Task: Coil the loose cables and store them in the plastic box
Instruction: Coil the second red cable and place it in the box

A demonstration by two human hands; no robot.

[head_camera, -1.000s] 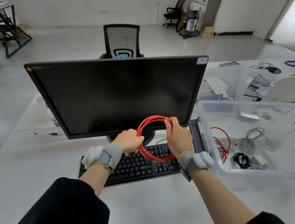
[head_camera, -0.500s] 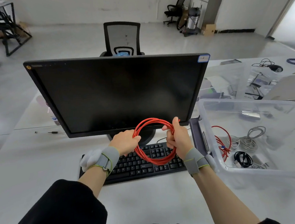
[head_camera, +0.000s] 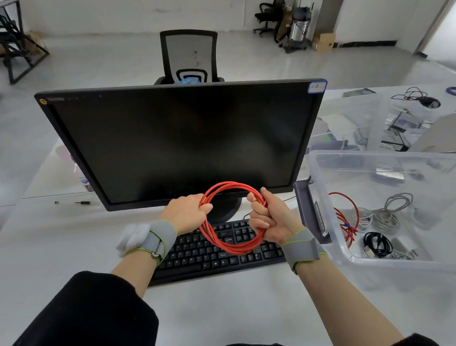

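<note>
A red cable (head_camera: 228, 248) is wound into a round coil of several loops and held upright above the keyboard. My left hand (head_camera: 187, 213) grips the coil's left side. On the right side, my right hand (head_camera: 268, 218) has its fingers curled round the loops, palm turned toward me. The clear plastic box (head_camera: 336, 249) stands on the table to the right. Inside it lie another red cable (head_camera: 346, 218), grey coiled cables (head_camera: 388, 213) and a black cable (head_camera: 375, 244).
A black monitor (head_camera: 186, 140) stands right behind the coil and a black keyboard (head_camera: 214, 251) lies under it. A purple box lid (head_camera: 307, 210) leans between keyboard and box. Clear packaging and more cables (head_camera: 417, 100) lie far right. A small screwdriver bit (head_camera: 83, 202) lies left.
My right hand has slid down the coil's right side and rotated, its palm now facing me. The coil has tilted slightly; my left hand has kept its grip.
</note>
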